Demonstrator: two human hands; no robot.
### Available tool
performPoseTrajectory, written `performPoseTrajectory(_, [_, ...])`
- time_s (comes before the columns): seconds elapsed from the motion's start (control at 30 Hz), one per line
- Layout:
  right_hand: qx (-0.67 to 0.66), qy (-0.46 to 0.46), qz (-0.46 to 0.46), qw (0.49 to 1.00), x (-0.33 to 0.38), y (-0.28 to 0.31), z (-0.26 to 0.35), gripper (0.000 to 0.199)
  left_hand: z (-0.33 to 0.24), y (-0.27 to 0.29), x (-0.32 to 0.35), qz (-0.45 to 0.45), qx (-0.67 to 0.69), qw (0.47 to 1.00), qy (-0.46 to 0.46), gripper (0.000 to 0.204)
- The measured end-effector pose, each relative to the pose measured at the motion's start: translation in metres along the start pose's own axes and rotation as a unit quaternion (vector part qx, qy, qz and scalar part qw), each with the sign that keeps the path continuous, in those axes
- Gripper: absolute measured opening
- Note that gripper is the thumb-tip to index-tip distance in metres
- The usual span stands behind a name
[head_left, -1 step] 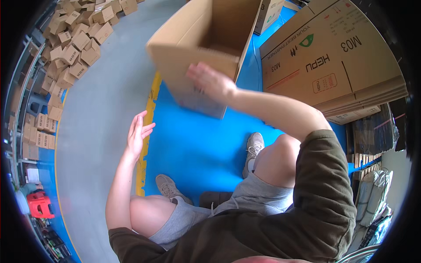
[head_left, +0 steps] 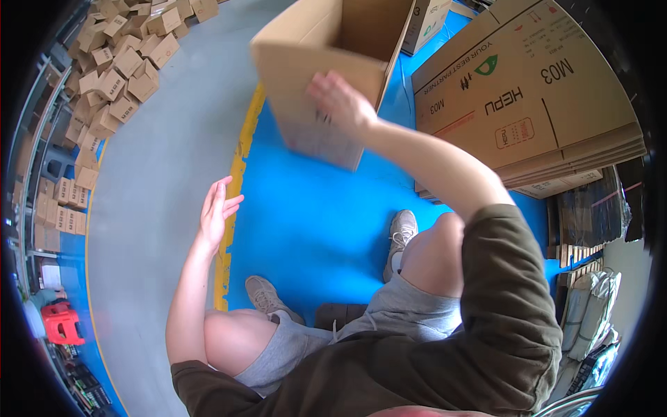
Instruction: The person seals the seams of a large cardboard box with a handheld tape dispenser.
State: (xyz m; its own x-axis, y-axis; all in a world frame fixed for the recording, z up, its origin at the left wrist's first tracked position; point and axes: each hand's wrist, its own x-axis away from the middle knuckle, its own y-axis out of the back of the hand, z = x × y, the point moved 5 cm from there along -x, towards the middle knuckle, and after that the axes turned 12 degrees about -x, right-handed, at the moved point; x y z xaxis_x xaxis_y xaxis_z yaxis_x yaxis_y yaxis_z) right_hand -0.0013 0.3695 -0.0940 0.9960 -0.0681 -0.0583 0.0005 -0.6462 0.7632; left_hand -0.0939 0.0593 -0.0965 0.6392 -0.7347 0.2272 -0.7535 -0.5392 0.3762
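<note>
A large open-topped cardboard box (head_left: pixel 299 90) stands ahead of me on the blue floor (head_left: pixel 299 222). Its top faces up and I can see the brown inside. My right hand (head_left: pixel 342 103) lies against the near wall with its fingers stretched out. Motion smears it a little, and whether the palm presses on the cardboard I cannot tell. My left hand (head_left: pixel 218 208) is raised in the air over the yellow floor line (head_left: pixel 233 215), fingers apart and holding nothing. It is well clear of the box.
At the right leans a stack of flattened cardboard cartons (head_left: pixel 514 97). Behind the open box stands another printed carton (head_left: pixel 425 28). A heap of small cardboard boxes (head_left: pixel 128 62) fills the far left, near shelving. A red plastic stool-like object (head_left: pixel 61 323) sits at the left edge.
The open box has shifted away from me and slightly to the right. My right hand has moved forward and slightly right along with it. My left hand has hardly moved.
</note>
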Motion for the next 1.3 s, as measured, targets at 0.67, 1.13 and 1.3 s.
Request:
performPoseTrajectory(0.67, [-0.107,-0.506,-0.22,0.827,0.305,-0.021,-0.189,0.072,0.009,-0.002,0.017,0.138,-0.139,0.98,-0.025,0.04])
performPoseTrajectory(1.13, [-0.371,-0.668,-0.441,0.472,0.345,-0.029,-0.191,0.098,-0.009,-0.016,0.021,0.136,-0.174,0.975,-0.035,0.04])
performPoseTrajectory(1.3, [-0.319,-0.783,-0.411,0.34,0.356,-0.036,-0.214,0.103,-0.006,-0.001,0.027,0.118,-0.163,0.979,-0.046,0.04])
